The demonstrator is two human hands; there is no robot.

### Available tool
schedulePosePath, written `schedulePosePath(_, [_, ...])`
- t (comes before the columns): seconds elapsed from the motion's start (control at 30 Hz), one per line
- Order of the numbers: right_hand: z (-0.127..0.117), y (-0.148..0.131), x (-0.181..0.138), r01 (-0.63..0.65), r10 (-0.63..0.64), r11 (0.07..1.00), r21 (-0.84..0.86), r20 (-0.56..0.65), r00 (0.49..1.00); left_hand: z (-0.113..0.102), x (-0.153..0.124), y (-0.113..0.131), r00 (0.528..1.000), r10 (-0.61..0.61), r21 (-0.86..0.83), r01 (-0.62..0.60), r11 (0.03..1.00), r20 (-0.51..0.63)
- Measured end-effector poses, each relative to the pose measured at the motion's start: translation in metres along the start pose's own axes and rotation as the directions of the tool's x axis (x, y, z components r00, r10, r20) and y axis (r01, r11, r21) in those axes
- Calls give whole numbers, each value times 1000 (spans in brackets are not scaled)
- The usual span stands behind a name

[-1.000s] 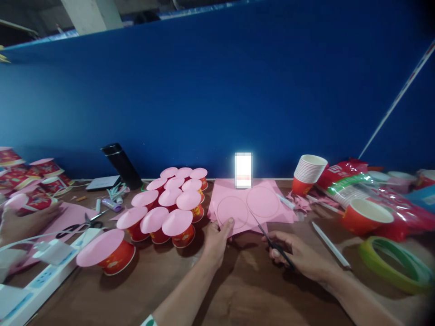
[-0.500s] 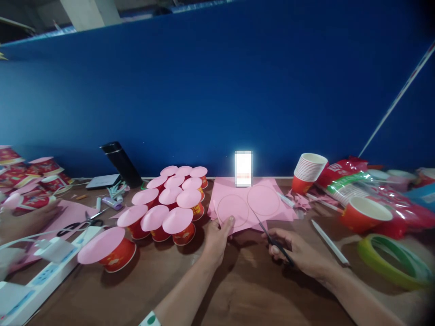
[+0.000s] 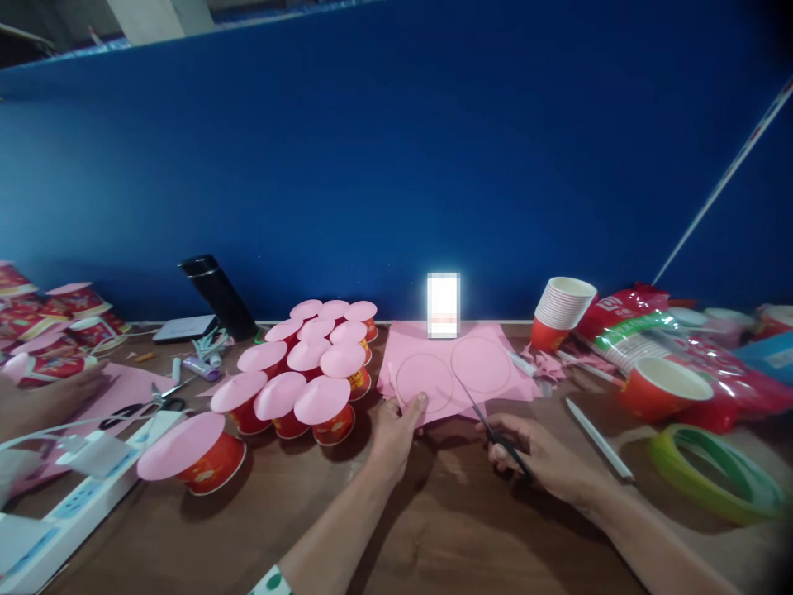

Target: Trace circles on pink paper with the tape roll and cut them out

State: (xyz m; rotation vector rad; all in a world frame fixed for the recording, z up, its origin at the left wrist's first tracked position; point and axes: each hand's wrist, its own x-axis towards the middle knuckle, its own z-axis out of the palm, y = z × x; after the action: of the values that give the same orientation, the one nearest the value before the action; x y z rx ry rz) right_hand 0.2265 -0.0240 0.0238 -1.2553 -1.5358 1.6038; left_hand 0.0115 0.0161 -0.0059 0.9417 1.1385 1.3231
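A sheet of pink paper [image 3: 462, 400] with two circles drawn on it lies in front of me, over more pink paper at the back. My left hand [image 3: 400, 426] grips its near left edge, thumb on top beside the left circle and fingers underneath. In my right hand [image 3: 517, 446] is a pair of black-handled scissors [image 3: 496, 436], fingers closed round the handles. The blades point up and left, at the sheet between the two circles; whether they are apart I cannot tell. To the left stand several red paper cups [image 3: 334, 428] topped with pink paper discs.
A lit phone [image 3: 443, 306] stands behind the paper. At right are stacked cups [image 3: 561, 314], a white pen [image 3: 600, 440], green tape rolls [image 3: 712, 475] and a red plastic package [image 3: 632, 330]. A power strip [image 3: 92, 496], black flask [image 3: 220, 297] and co-worker's hand [image 3: 55, 401] are at left.
The whole view has shifted very slightly. My hands, the scissors and the sheet keep their places relative to each other. The co-worker's hand at the left edge has moved a little.
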Motion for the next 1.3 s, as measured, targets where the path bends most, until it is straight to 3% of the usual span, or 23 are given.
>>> schedulePosePath(1.3, [4, -2, 2, -24, 28, 997, 72, -49, 998, 0, -2, 4, 999, -29, 44, 31, 999, -30])
